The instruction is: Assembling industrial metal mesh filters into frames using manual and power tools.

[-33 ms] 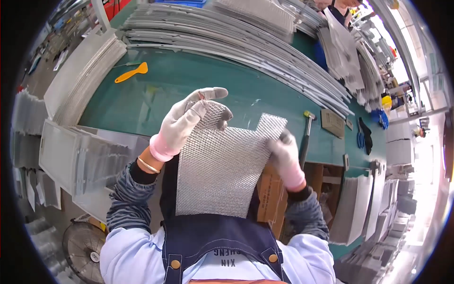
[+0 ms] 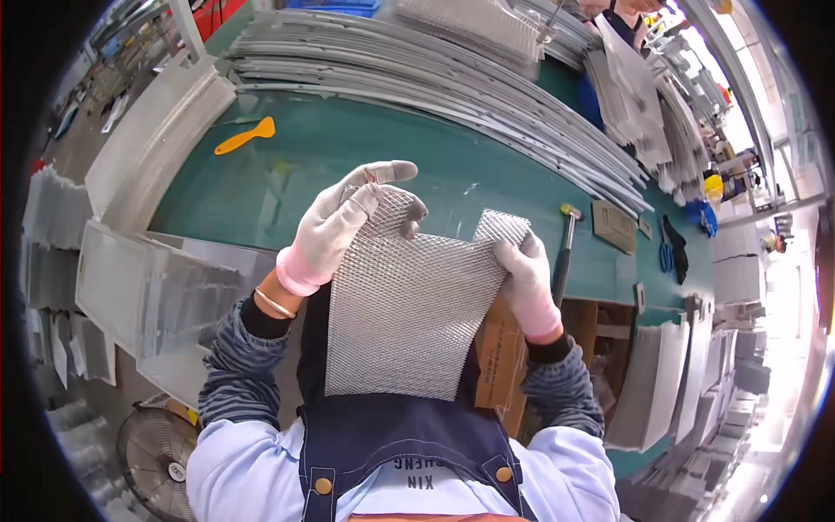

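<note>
Your left hand [image 2: 326, 239] pinches the mesh [image 2: 400, 313] at its upper left corner while your right hand [image 2: 529, 283] grips the upper right, so it spans between them, with the tabletop [image 2: 287, 204] beyond and your apron [image 2: 361, 435] at its lower end. It looks light and springy, probably easily creased, with edges that may snag; favour the corners, thumbs flat.

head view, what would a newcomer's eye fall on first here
Probably the silver diamond-mesh sheet at the centre, held near its upper corners by the gloved left hand and gloved right hand. The orange scraper likely comes next, bright against the green tabletop at upper left. Beyond, long grey metal strips lie stacked across the table.
</note>
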Demonstrator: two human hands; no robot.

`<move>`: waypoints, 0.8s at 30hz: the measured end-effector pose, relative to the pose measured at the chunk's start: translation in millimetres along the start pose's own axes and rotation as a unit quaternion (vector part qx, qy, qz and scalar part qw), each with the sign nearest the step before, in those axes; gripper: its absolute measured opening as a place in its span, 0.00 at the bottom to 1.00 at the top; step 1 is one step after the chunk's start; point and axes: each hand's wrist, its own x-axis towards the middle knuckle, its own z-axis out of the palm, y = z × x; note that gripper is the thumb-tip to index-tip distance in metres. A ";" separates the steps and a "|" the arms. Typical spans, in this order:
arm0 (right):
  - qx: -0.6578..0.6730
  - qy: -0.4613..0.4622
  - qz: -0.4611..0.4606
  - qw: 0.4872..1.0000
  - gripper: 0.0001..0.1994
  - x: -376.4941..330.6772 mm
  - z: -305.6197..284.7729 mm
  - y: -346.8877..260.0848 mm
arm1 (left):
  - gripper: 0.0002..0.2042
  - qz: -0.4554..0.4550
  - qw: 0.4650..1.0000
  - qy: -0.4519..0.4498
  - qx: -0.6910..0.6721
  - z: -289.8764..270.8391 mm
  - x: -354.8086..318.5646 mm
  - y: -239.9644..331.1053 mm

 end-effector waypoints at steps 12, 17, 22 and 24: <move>-0.308 0.053 -0.152 0.938 0.11 20.3 8.5 21.5 | 0.12 -0.065 0.799 -0.134 0.582 22.2 47.5 15.0; -0.587 -0.007 -0.224 0.778 0.09 44.2 -107.9 -44.9 | 0.07 -0.137 0.804 -0.159 0.557 6.0 68.6 -31.9; -0.815 0.326 0.122 0.464 0.24 66.4 -301.3 -105.8 | 0.07 -0.021 0.761 -0.139 0.633 4.2 74.6 -70.6; -0.809 0.327 0.112 0.475 0.24 69.6 -334.1 -102.3 | 0.08 -0.025 0.750 -0.130 0.647 -0.6 75.1 -75.3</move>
